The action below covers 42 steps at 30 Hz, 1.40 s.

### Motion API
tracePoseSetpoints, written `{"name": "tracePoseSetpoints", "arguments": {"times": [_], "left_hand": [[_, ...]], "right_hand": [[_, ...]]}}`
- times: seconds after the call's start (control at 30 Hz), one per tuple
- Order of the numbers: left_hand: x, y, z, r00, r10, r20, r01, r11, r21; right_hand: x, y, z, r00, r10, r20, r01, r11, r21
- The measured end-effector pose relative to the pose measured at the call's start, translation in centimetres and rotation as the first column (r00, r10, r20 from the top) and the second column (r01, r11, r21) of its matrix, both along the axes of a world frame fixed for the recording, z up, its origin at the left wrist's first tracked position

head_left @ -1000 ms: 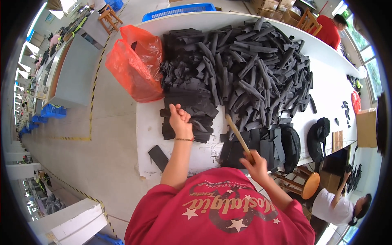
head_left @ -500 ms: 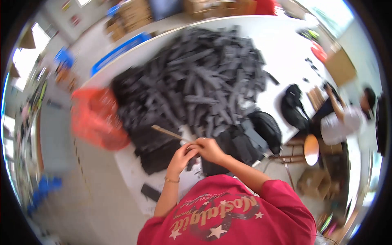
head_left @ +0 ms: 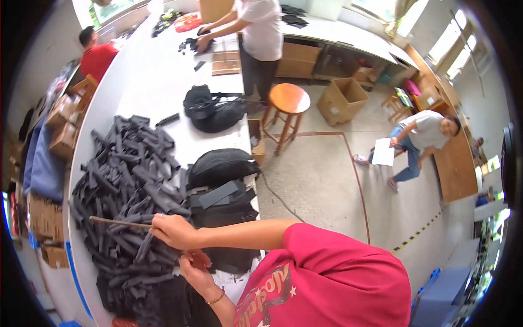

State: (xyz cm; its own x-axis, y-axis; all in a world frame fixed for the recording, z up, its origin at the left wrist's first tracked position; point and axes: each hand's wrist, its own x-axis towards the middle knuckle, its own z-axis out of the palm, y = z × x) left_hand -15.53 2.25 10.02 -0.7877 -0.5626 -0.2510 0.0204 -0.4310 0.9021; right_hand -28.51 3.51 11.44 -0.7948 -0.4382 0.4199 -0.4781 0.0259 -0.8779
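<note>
My right hand point(head_left: 175, 231) is closed around one end of a thin wooden stick point(head_left: 117, 220), which points left over a big heap of dark grey fabric strips point(head_left: 128, 185). Just below its wrist is my left hand point(head_left: 197, 274), with a bracelet on the wrist. Its fingers are curled, partly hidden, beside a small reddish patch point(head_left: 201, 260) that I cannot make out. Flat black pieces point(head_left: 226, 234) are stacked to the right of my hands, with grey pieces point(head_left: 220, 194) on top. A rounded black bag point(head_left: 223, 166) lies behind them.
The white table point(head_left: 133, 82) runs away from me, with another black bag point(head_left: 215, 111) on it. A person in white point(head_left: 261, 32) works at its far end. To the right stand an orange stool point(head_left: 290, 99) and a cardboard box point(head_left: 342, 101); a seated person point(head_left: 419, 136) holds a paper.
My view has swung to the right, so the heap now sits at the left. My hands, together before, have moved slightly apart, and the stick stays in my right hand.
</note>
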Motion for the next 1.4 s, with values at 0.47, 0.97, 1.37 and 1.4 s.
{"name": "tracePoseSetpoints", "arguments": {"times": [0.47,0.97,1.37,1.4], "left_hand": [[4.2,-2.3,2.4,0.899,0.434,-0.054,-0.432,0.860,-0.274],[8.7,-6.4,-1.7,0.897,0.428,0.114,-0.432,0.901,0.019],[20.8,-18.5,-9.7,0.531,0.831,0.163,0.001,0.192,-0.981],[21.9,-19.2,-10.7,0.544,0.797,0.261,0.049,0.280,-0.959]], "right_hand": [[0.6,-1.1,1.8,0.873,0.336,0.354,-0.397,0.911,0.115],[9.7,-6.0,-2.2,0.826,0.500,0.261,-0.554,0.804,0.215],[-0.5,-13.5,-4.6,0.884,0.466,0.037,-0.442,0.808,0.391],[0.4,-12.3,-6.0,0.830,0.549,0.097,-0.528,0.718,0.455]]}}
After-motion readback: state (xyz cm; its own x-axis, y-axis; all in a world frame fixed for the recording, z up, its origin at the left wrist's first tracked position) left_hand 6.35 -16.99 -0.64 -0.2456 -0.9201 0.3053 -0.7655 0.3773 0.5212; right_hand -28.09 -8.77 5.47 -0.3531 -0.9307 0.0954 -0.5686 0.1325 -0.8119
